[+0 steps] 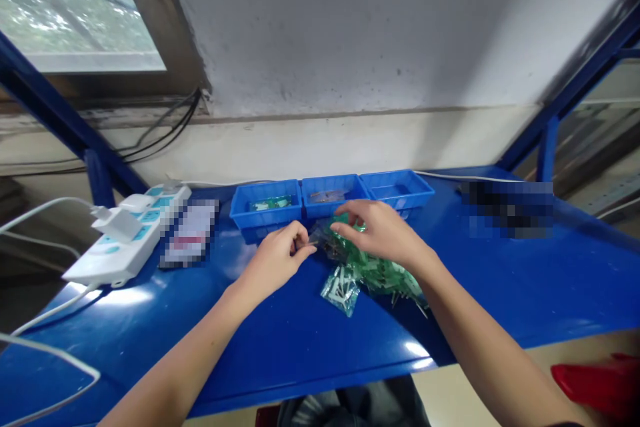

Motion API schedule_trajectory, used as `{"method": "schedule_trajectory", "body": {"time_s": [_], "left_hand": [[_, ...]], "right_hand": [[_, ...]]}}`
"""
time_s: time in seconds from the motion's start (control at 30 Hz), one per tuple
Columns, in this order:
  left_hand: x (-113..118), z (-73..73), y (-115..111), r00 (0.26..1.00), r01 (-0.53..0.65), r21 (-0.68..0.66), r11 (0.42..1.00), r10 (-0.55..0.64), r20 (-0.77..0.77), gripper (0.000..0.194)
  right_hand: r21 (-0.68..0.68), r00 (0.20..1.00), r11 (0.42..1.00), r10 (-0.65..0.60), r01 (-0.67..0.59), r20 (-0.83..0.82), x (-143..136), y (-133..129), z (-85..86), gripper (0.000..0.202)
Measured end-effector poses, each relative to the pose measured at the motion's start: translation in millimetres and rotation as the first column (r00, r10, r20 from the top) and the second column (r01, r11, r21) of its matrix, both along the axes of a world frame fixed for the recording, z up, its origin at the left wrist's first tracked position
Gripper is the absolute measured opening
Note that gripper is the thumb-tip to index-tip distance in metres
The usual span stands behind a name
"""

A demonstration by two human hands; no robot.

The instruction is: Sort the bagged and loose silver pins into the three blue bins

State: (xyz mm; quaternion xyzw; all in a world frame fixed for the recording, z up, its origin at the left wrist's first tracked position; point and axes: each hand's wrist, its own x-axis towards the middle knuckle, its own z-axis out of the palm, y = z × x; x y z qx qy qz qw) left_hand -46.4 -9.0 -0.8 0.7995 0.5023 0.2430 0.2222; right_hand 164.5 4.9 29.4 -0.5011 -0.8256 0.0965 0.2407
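Across the blue tabletop [520, 287], three blue bins [323, 209] stand behind the green bagged pile [387, 271]. Over the pile's left part is the right hand [375, 230], grip loosely spread; left of the pile, the left hand [284, 251]. A clear packet [342, 290] lies front-left of it. Smallest — pinched in the left grip — a thin brownish piece [313, 243].

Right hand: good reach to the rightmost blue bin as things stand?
Likely yes: the right hand, near the green packets, is close to the rightmost blue bin, and nothing visible blocks the way.
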Motion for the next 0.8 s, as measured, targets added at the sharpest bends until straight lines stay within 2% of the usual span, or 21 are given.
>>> {"method": "schedule_trajectory", "body": {"time_s": [0.07, 0.13, 0.2, 0.23, 0.27, 0.3, 0.33, 0.37, 0.4, 0.43, 0.47, 0.5, 0.53, 0.57, 0.6, 0.63, 0.7, 0.77, 0.8], "left_hand": [[2.5, 4.3, -2.8, 0.993, 0.0, 0.048, 0.999, -0.006, 0.116, 0.011], [4.2, 7.8, -5.9, 0.983, -0.011, 0.093, 0.996, -0.007, 0.184, 0.011], [4.7, 10.4, -8.2, 0.978, -0.057, 0.097, 0.994, 0.036, 0.207, 0.013], [4.5, 11.4, -9.0, 0.981, -0.071, 0.077, 0.995, 0.055, 0.187, 0.016], [4.2, 12.1, -9.9, 0.989, -0.063, 0.043, 0.997, 0.056, 0.14, 0.02], [4.1, 12.6, -10.9, 0.997, -0.032, -0.003, 0.999, 0.033, 0.072, 0.023], [4.3, 12.6, -12.2, 1.0, 0.013, -0.054, 0.998, -0.013, -0.002, 0.027], [5.1, 12.1, -14.0, 0.995, 0.064, -0.104, 0.993, -0.072, -0.069, 0.03], [6.6, 11.1, -16.0, 0.985, 0.11, -0.146, 0.983, -0.128, -0.118, 0.032], [8.6, 9.7, -18.1, 0.975, 0.143, -0.175, 0.974, -0.17, -0.147, 0.031], [10.9, 8.0, -20.1, 0.968, 0.164, -0.191, 0.968, -0.195, -0.159, 0.029], [13.1, 6.4, -21.6, 0.963, 0.181, -0.201, 0.963, -0.214, -0.16, 0.026], [14.5, 5.1, -22.4, 0.962, 0.193, -0.212, 0.958, -0.228, -0.152, 0.021], [14.9, 4.5, -22.2, 0.963, 0.202, -0.223, 0.954, -0.235, -0.135, 0.018], [14.0, 4.9, -21.1, 0.965, 0.206, -0.232, 0.951, -0.236, -0.112, 0.016], [11.6, 6.4, -19.2, 0.97, 0.2, -0.232, 0.952, -0.225, -0.088, 0.016], [3.5, 12.4, -14.1, 0.986, 0.155, -0.162, 0.975, -0.163, -0.036, 0.012], [-5.8, 20.0, -9.5, 0.996, 0.082, 0.024, 0.996, -0.083, 0.023, 0.008], [-9.5, 23.3, -8.1, 0.997, 0.047, 0.141, 0.989, -0.056, 0.061, 0.007]], "right_hand": [[0.026, 0.98, 0.981, 0.192, -0.191, -0.043, -10.9, -9.2, -0.4, 0.022], [0.125, 0.961, 0.956, 0.273, -0.266, -0.051, -17.5, -16.0, 1.0, 0.015], [0.343, 0.972, 0.923, 0.217, -0.175, -0.089, -16.0, -19.4, 5.4, 0.014], [0.484, 0.979, 0.873, 0.142, -0.055, -0.145, -12.0, -19.5, 8.8, 0.013], [0.612, 0.971, 0.783, 0.046, 0.111, -0.235, -6.3, -18.3, 12.9, 0.012], [0.697, 0.934, 0.652, -0.053, 0.3, -0.352, 0.2, -16.0, 17.0, 0.01], [0.722, 0.875, 0.513, -0.139, 0.464, -0.464, 6.9, -12.5, 20.7, 0.01], [0.711, 0.82, 0.414, -0.209, 0.568, -0.533, 12.8, -8.0, 23.2, 0.011], [0.693, 0.792, 0.384, -0.273, 0.611, -0.547, 17.2, -3.1, 24.1, 0.013], [0.675, 0.806, 0.44, -0.33, 0.592, -0.491, 19.7, 1.8, 23.2, 0.016], [0.637, 0.853, 0.568, -0.369, 0.522, -0.37, 20.3, 6.0, 20.6, 0.018], [0.547, 0.908, 0.727, -0.363, 0.415, -0.207, 19.2, 9.1, 16.8, 0.018], [0.402, 0.952, 0.866, -0.303, 0.297, -0.05, 16.6, 10.6, 12.4, 0.019], [0.236, 0.975, 0.952, -0.213, 0.195, 0.056, 13.2, 10.3, 8.3, 0.02], [0.09, 0.987, 0.989, -0.124, 0.115, 0.098, 9.3, 8.3, 5.0, 0.023], [-0.015, 0.995, 0.998, -0.055, 0.056, 0.087, 5.3, 4.9, 3.0, 0.026], [-0.134, 0.999, 0.99, 0.027, -0.031, -0.031, -2.5, -3.8, 2.5, 0.031], [-0.249, 0.977, 0.959, 0.084, -0.133, -0.196, -10.2, -11.4, 4.3, 0.036], [-0.314, 0.951, 0.929, 0.098, -0.193, -0.294, -14.3, -13.7, 4.7, 0.038]]}}
